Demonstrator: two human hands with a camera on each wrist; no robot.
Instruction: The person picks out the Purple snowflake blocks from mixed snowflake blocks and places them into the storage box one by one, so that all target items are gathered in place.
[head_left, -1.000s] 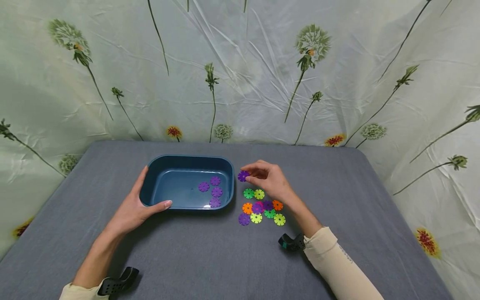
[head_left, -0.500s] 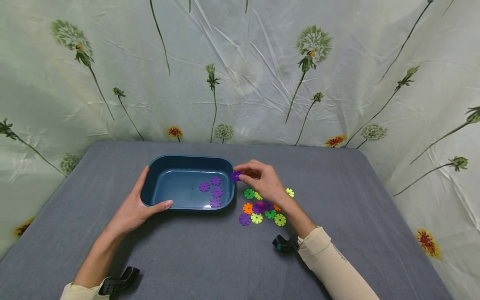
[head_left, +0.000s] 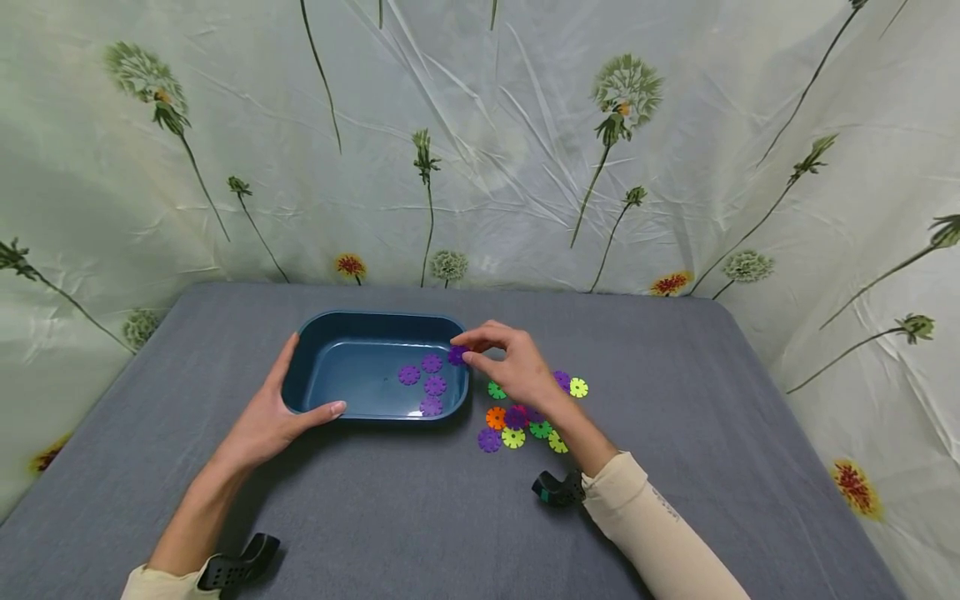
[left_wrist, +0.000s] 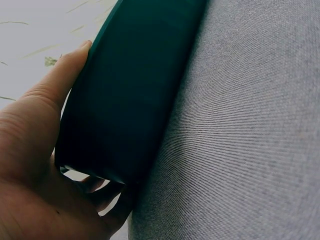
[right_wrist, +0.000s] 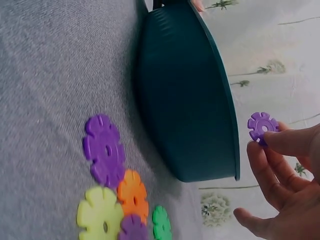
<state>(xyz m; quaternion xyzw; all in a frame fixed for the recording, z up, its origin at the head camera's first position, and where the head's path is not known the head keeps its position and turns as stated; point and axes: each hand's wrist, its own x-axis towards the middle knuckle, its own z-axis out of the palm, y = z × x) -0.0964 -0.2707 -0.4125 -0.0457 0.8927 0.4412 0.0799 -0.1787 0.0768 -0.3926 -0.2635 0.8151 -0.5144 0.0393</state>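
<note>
My right hand (head_left: 510,362) pinches a purple notched plastic disc (head_left: 457,356) between thumb and fingertips, over the right rim of the blue plastic tub (head_left: 360,417). In the right wrist view this held disc (right_wrist: 261,125) appears above rim level, clear of the wall. My left hand (head_left: 262,417) grips the tub's left end, the thumb at the near rim and the other fingers round the end wall, as the left wrist view shows too. Several purple discs (head_left: 435,386) lie flat on the tub's floor, toward its right side.
Right of the tub lie several loose discs on the grey cloth (head_left: 420,517): purple (head_left: 490,440), orange (head_left: 496,417), yellow (head_left: 578,387) and green (head_left: 541,429), some overlapping. My right forearm partly covers them. A flower-print curtain (head_left: 510,167) hangs behind the table.
The right hand has moved left with the purple disc, from beside the tub to over its right rim. The left hand and the tub have stayed in place.
</note>
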